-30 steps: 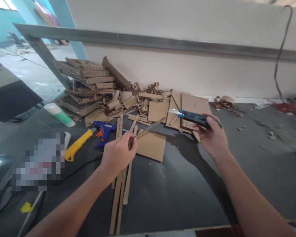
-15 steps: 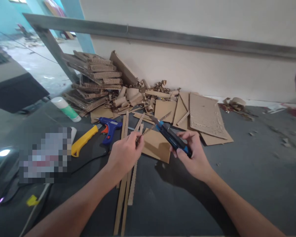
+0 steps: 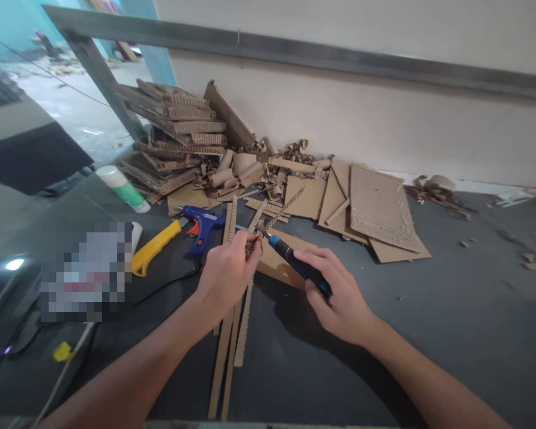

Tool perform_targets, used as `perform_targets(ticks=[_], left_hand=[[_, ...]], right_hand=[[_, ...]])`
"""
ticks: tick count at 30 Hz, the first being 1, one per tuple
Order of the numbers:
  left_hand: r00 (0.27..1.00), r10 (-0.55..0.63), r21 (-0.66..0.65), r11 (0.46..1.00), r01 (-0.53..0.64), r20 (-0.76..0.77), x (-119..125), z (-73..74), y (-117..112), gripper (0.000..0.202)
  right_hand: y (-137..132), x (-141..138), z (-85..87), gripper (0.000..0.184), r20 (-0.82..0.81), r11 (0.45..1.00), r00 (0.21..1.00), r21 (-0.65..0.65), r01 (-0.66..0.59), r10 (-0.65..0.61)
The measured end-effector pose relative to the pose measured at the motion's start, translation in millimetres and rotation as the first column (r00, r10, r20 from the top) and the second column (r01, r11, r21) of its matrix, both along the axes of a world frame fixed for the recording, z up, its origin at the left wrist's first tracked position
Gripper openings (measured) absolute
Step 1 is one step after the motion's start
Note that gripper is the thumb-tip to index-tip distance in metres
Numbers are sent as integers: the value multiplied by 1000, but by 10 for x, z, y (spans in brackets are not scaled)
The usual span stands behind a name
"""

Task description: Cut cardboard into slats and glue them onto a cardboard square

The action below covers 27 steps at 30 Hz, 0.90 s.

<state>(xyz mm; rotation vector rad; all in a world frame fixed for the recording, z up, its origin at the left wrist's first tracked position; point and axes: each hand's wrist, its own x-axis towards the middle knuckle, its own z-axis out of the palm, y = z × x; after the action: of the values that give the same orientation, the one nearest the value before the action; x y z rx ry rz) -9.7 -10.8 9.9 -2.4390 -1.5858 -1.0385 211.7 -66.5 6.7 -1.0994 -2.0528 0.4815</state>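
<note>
My left hand [image 3: 234, 262] is closed, pinching a thin corrugated cardboard strip [image 3: 290, 201] that slants up and away to the right. A blue and black utility knife [image 3: 297, 262] lies in the grip of my right hand [image 3: 339, 292], pointing up and left. Its tip meets the strip close to my left fingertips; whether it cuts into the cardboard I cannot tell. Below the hands lies a flat cardboard piece [image 3: 279, 262], partly covered. Long cardboard strips [image 3: 221, 363] run under my left hand toward the table's near edge.
To the left lie a blue glue gun [image 3: 202, 229], a yellow-handled tool [image 3: 156, 247] and a white-green bottle [image 3: 122, 189]. Stacked cardboard panels [image 3: 183, 128] and curled scraps [image 3: 245, 170] sit at the back. Corrugated sheets [image 3: 382, 205] lie right of centre, before a metal rail [image 3: 295, 50].
The utility knife has moved left and down along the strip, bringing its tip to my left fingertips. My right fingers now lie over the top of the handle. The view has shifted slightly.
</note>
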Motion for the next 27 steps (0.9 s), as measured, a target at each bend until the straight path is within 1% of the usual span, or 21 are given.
perform_targets(ticks=[7, 11, 17, 20, 23, 27], left_hand=[[1000, 25, 17, 1000, -25, -13, -3, 22, -22, 14], [1000, 28, 14, 1000, -28, 12, 0, 27, -29, 10], [998, 14, -74, 997, -9, 59, 1, 12, -20, 12], [998, 11, -106, 994, -5, 55, 6, 5, -15, 12], [999, -6, -104, 995, 11, 50, 26, 19, -29, 11], [999, -1, -66, 998, 4, 45, 59, 44, -65, 8]], right_hand=[[-7, 2, -35, 59, 32, 1000, 999, 0, 2, -2], [1, 2, -54, 59, 62, 1000, 998, 19, -2, 1], [-16, -5, -43, 62, 117, 1000, 993, -22, 14, -11], [-17, 1, -35, 56, 167, 999, 986, -36, 5, 1], [-11, 9, -45, 47, 200, 999, 979, -7, 32, -30], [-6, 6, -76, 49, 213, 993, 970, 37, 108, -114]])
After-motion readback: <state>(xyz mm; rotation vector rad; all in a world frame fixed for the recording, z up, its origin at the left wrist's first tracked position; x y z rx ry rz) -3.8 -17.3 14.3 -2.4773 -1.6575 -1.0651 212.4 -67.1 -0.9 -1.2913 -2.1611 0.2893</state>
